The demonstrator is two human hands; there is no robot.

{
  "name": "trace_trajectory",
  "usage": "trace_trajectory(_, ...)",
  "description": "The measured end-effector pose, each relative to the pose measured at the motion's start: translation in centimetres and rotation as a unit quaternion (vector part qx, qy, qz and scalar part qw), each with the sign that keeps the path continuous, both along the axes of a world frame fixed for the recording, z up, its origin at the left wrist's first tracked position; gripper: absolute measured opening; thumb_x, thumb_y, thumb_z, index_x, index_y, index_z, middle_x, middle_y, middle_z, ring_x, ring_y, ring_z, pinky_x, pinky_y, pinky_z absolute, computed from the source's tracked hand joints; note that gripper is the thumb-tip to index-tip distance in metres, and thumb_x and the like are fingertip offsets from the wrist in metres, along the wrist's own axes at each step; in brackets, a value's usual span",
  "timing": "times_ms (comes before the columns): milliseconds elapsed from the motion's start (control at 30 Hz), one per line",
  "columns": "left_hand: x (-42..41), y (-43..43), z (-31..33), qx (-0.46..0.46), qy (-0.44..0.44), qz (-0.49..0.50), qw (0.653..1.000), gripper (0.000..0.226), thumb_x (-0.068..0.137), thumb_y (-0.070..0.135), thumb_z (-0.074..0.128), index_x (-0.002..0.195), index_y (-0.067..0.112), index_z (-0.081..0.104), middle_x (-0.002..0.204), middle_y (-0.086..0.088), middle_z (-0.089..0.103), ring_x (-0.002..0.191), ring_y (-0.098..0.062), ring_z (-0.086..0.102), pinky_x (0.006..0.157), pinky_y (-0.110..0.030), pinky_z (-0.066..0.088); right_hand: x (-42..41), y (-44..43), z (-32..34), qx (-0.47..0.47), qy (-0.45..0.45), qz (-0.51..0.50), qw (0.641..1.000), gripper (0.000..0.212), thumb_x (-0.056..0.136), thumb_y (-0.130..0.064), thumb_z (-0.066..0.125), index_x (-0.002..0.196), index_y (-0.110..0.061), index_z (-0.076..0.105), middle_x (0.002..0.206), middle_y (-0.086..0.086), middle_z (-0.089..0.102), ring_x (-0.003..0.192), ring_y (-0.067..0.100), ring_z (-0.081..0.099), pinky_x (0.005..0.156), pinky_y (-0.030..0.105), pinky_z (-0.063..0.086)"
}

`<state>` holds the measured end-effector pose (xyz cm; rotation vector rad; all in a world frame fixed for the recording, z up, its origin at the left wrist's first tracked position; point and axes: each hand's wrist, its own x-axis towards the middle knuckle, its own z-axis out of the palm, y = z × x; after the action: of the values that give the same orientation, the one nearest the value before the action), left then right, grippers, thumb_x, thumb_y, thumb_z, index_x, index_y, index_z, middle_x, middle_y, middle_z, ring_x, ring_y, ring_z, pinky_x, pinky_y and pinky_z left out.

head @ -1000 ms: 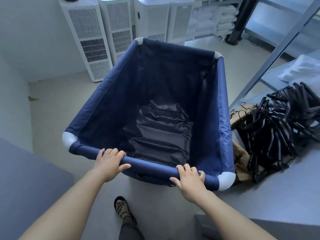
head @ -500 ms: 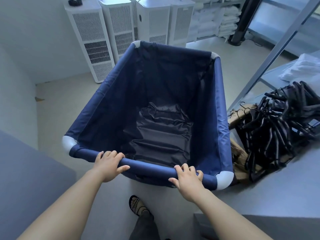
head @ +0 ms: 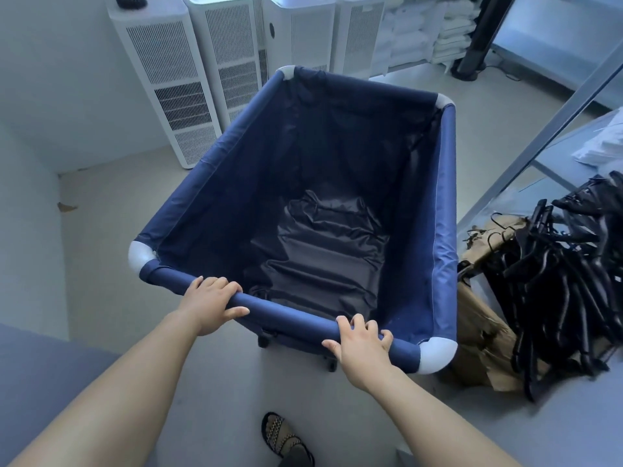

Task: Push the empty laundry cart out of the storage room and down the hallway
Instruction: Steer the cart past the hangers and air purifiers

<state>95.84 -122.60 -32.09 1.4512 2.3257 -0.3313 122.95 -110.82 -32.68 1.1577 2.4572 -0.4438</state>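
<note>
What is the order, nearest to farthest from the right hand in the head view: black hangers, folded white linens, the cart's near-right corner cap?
1. Corner cap, on the laundry cart just right of the right hand.
2. Black hangers, piled to the cart's right.
3. Folded white linens, stacked at the far back.

Cart position in room

Laundry cart (head: 441,230) is centred on the floor and held at its near edge by the left hand (head: 209,303) and the right hand (head: 362,345). Tower units (head: 161,79) are lined up behind-left, stacked linen (head: 414,32) is shelved behind them, and a hanger pile (head: 566,274) is set just beside the cart's right side.
</note>
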Motion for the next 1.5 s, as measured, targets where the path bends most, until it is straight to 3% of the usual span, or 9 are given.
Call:
trace_trajectory(367,-8.4,9.9,-1.1,0.049,-0.025,-0.025,0.998,0.045,0.090,0.063,0.036,0.121,0.032,0.046,0.119,0.007,0.053,0.119,-0.018,0.045,0.113,-0.041,0.021,-7.4,8.8,-0.3,0.029,-0.006,-0.031,0.999,0.049,0.096,-0.058,0.027,0.132,-0.024,0.033,0.125,0.001,0.040,0.114,0.025,0.038,0.101,0.045,0.028)
trace_trajectory(667,-9.5,11.0,-1.4,0.063,-0.029,-0.035,0.997,0.047,0.087,0.067,0.035,0.119,0.034,0.047,0.116,0.009,0.055,0.116,-0.016,0.047,0.109,-0.039,0.025,-8.0,10.1,-0.2,0.024,-0.004,-0.038,0.999,0.048,0.095,-0.058,0.029,0.129,-0.025,0.034,0.125,0.001,0.040,0.113,0.024,0.037,0.100,0.044,0.027)
trace_trajectory(1300,1.5,13.3,-0.8,0.049,-0.039,0.017,0.998,0.054,0.087,0.068,0.030,0.127,0.034,0.043,0.121,0.007,0.051,0.120,-0.019,0.042,0.111,-0.040,0.020,1.3,16.3,-1.0,0.045,-0.010,0.000,0.999,0.048,0.091,-0.063,0.033,0.127,-0.033,0.036,0.122,-0.003,0.039,0.111,0.021,0.036,0.094,0.040,0.027)
trace_trajectory(1500,2.0,14.3,-0.2,0.018,-0.064,-0.022,0.998,0.051,0.091,0.060,0.033,0.135,0.035,0.035,0.131,0.004,0.048,0.126,-0.020,0.040,0.115,-0.043,0.017,3.1,18.6,-0.4,0.032,-0.005,0.023,0.999,0.047,0.092,-0.062,0.032,0.130,-0.033,0.034,0.125,-0.004,0.040,0.114,0.020,0.036,0.095,0.039,0.027)
